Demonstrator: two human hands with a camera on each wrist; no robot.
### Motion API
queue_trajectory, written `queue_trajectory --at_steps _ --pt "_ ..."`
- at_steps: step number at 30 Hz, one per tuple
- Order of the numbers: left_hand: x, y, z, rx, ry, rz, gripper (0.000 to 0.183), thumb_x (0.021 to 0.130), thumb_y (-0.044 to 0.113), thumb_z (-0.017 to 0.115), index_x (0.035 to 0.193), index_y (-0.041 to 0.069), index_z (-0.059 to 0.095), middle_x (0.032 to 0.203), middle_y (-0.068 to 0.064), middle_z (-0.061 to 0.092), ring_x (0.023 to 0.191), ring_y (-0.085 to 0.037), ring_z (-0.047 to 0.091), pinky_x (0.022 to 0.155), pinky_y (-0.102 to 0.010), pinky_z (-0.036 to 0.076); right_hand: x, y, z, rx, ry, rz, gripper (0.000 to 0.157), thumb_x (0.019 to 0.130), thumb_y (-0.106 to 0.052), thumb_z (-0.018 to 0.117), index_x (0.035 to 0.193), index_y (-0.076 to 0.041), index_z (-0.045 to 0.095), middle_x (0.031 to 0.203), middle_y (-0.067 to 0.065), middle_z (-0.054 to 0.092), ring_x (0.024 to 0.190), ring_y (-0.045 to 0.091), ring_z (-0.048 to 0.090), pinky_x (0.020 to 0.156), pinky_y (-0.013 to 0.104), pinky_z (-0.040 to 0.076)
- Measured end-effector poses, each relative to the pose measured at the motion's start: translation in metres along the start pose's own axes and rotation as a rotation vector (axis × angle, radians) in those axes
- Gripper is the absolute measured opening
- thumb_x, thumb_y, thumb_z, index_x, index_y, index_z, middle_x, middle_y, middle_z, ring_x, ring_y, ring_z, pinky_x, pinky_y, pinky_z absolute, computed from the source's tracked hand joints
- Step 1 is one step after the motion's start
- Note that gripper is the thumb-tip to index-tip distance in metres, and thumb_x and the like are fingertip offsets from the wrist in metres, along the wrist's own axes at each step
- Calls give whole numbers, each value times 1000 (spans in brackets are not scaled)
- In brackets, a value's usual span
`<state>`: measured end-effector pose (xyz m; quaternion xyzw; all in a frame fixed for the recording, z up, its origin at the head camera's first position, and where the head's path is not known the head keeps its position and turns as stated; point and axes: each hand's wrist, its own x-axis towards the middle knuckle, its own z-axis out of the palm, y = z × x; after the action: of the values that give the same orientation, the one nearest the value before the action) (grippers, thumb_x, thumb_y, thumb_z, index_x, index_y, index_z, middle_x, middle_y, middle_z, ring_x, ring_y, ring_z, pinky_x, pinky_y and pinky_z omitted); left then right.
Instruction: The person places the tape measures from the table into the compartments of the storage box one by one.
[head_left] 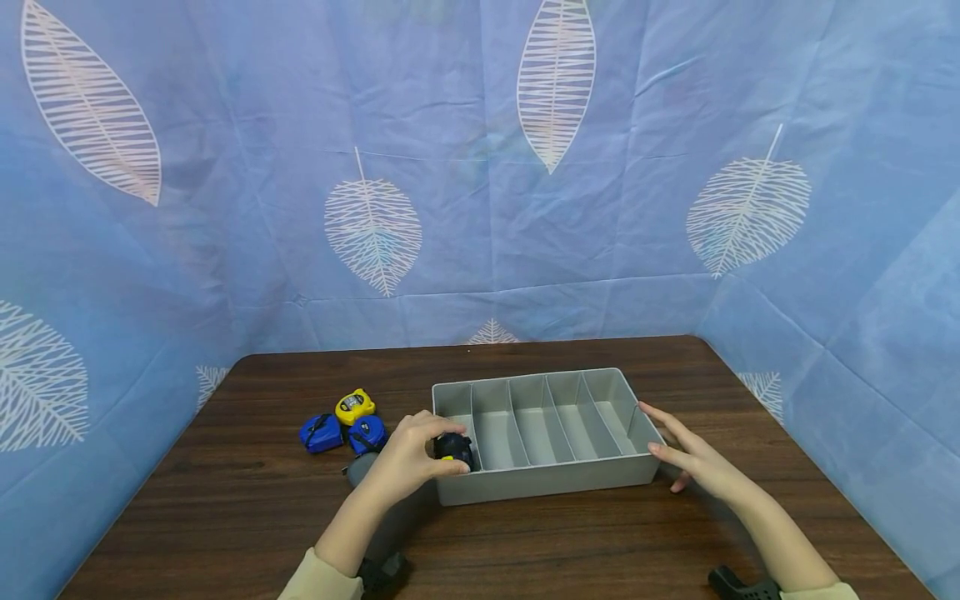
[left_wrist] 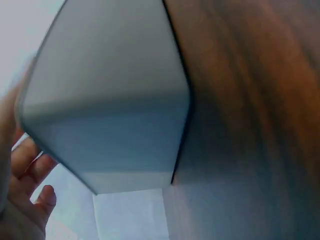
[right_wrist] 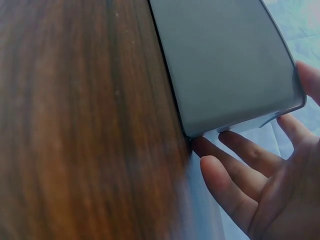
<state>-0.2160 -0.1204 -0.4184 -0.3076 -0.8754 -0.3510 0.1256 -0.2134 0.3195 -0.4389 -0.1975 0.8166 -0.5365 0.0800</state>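
Observation:
My left hand grips a black tape measure with a yellow patch, down inside the leftmost compartment of a grey divided tray. In the left wrist view the tray's outer wall hides the tape measure, and only part of the left hand shows at the edge. With fingers spread, my right hand touches the tray's right end. The right wrist view shows those fingers against the end wall, around the tray's corner.
Left of the tray lie a yellow tape measure and two blue ones, one outer and one inner. A grey rounded item is partly hidden by the left hand. Blue leaf-print cloth hangs behind the wooden table.

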Motion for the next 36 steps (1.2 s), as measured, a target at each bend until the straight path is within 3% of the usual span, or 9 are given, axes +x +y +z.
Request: queue_trajectory --at_steps 4,9,20,30,36 --pt "0 -3 1 -7 -51 53 29 83 29 75 108 16 74 97 12 67 86 -10 56 81 -39 42 0 1 -1 -7 1 2 61 102 -15 42 155 -13 11 155 27 -3 126 63 17 54 48 53" --pt "0 -6 1 -42 -94 58 29 84 28 74 110 16 72 100 13 67 96 -11 59 92 -45 39 0 2 -1 -11 2 7 61 102 -15 41 155 -13 11 154 27 -1 124 62 21 54 48 53" --pt "-1 -8 0 -71 -73 43 27 84 28 75 107 15 72 102 13 67 99 -10 58 93 -49 38 0 0 -1 -2 -3 18 61 102 -16 42 155 -14 10 155 26 -4 127 62 15 55 48 53" --pt "-4 -8 -4 -21 -89 84 31 88 26 71 115 12 70 113 9 66 107 -11 57 96 -51 36 0 -1 -1 14 -17 31 61 103 -15 40 155 -14 9 156 24 -8 131 61 2 56 50 53" --pt "-7 -7 -5 9 -89 87 30 87 25 72 115 14 71 122 3 63 117 -17 53 98 -51 34 0 -1 -1 14 -15 33 61 103 -16 40 155 -14 9 156 24 -8 131 62 2 57 50 53"
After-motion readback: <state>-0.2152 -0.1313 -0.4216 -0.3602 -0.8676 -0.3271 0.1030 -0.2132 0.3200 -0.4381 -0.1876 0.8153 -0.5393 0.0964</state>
